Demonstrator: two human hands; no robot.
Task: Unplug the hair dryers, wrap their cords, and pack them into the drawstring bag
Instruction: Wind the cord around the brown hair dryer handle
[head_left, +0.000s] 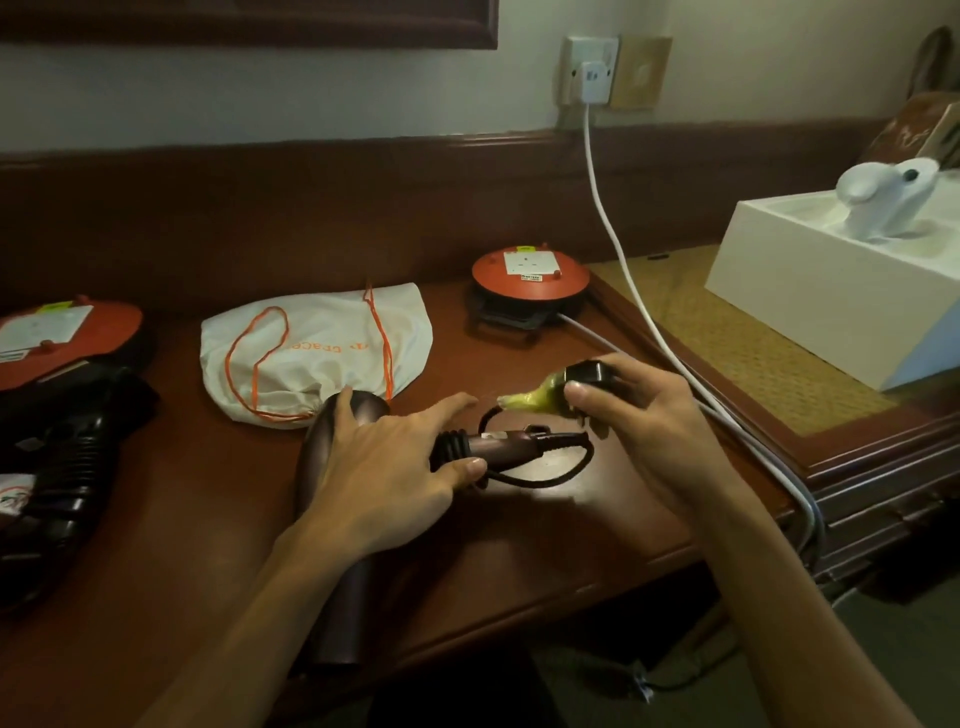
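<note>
A dark brown hair dryer (332, 597) lies on the wooden table (545, 525), its handle (498, 445) pointing right. My left hand (384, 467) rests on the dryer's body, fingers spread and fairly straight, thumb against the handle. My right hand (634, 421) pinches the dryer's black plug (584, 375), which has yellow-green tape at its neck and is held above the table. The black cord (545, 475) loops below the handle. A white drawstring bag (311, 353) with orange cord lies flat behind the dryer. A second black hair dryer (57, 467) lies at the far left.
A red cable reel with a socket (530, 278) stands behind my right hand, and another red cable reel (67, 332) sits at the far left. A white cable (623, 260) runs from the wall socket (592, 73) down past my right hand. A white box (810, 291) stands at the right.
</note>
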